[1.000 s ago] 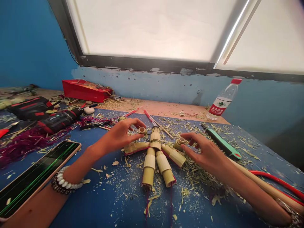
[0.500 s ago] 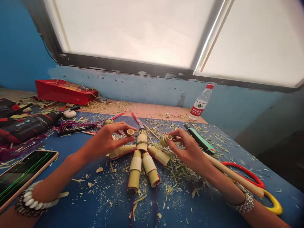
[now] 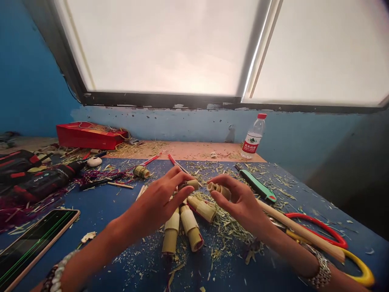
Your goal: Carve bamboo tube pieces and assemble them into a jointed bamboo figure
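Observation:
My left hand (image 3: 165,194) pinches a short bamboo tube (image 3: 192,185) between thumb and fingers. Facing it across a small gap, my right hand (image 3: 238,194) grips a stepped bamboo piece (image 3: 219,190), its narrow hollow end turned toward the left. Below the hands a jointed bamboo figure lies on the blue table. Its two legs, a left bamboo leg (image 3: 170,233) and a right bamboo leg (image 3: 192,229), and one bamboo arm (image 3: 203,209) show. My left hand hides the figure's body and other arm. Purple cords trail from the legs.
Bamboo shavings cover much of the table (image 3: 127,251). A green-handled cutter (image 3: 258,184), wooden stick (image 3: 304,231) and red-and-yellow scissors (image 3: 322,227) lie right. A bottle (image 3: 253,138) stands behind. At left are a phone (image 3: 36,239), a drill (image 3: 45,178) and a red box (image 3: 91,136).
My left hand has moved right with its tube, now covering the figure's body and closer to my right hand. The piece in my right hand has turned slightly. The view has tilted up a little.

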{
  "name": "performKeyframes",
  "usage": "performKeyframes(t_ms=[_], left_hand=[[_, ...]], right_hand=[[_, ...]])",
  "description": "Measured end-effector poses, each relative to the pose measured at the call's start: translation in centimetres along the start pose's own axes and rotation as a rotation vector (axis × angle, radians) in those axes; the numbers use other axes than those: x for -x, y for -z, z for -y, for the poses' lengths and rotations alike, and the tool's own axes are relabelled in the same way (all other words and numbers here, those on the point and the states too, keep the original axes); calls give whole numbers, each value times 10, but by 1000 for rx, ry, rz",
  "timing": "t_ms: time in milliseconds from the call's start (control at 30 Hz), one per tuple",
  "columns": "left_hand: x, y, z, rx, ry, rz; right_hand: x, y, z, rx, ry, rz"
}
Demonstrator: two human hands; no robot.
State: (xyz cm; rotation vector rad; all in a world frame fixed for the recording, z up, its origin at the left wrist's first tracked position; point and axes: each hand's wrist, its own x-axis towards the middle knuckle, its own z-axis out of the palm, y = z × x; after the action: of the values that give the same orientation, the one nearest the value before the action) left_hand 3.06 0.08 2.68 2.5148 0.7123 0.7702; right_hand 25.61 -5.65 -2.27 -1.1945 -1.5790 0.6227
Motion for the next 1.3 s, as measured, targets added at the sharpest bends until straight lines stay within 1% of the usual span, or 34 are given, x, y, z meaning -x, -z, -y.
performKeyframes(t_ms=[67,133,267,467,667,767,833,867,967,1033,1167,1300], left_hand=[[0,-7,-2,28,25,29],[1,-12,-2,64,56,60],[5,-19,2,71,45,138],[16,-21,4,43,115,113],[17,-22,0,229,199,136],[13,-21,-4,331,203,180],[11,-21,-6,383,206,214],[10,-21,-8,394,210,212],[9,-22,-9,355,213,154],[9,-24,-7,323,225,120],[10,-26,-3,316,273,97],[10,-27,-5,312,285,83]], right_hand=[[5,-3,5,30,64,-12],[9,-5,8,9,105,-40],[13,-7,12,-11,196,-52],[14,-5,15,75,377,-41],[13,-6,17,146,478,-80],[14,-6,17,199,536,-72],[15,-6,16,224,555,-60],[15,-6,15,239,560,-49],[15,-6,14,297,564,-19],[15,-6,15,324,551,-25],[15,-8,16,340,528,-46],[15,-8,17,334,503,-31]])
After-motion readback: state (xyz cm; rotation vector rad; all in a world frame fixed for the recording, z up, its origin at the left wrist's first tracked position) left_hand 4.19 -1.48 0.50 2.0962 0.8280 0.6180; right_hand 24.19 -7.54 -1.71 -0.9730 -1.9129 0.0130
